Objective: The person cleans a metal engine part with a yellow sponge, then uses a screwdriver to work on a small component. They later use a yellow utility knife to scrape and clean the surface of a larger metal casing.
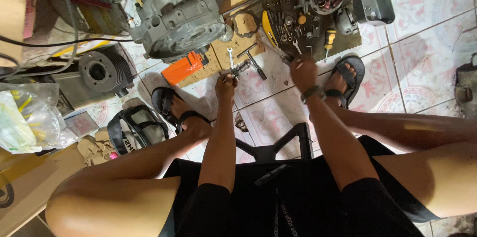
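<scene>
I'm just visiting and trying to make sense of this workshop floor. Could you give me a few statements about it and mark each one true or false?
1. The left hand holds a small metal part. True.
2. The right hand rests on the person's knee. False: it reaches down to the tools on the dark mat.
3. An orange object lies below the big grey engine case. True.
4. The person is barefoot. False: both feet wear black sandals.
5. The floor is bare concrete. False: it is patterned tile.
</scene>
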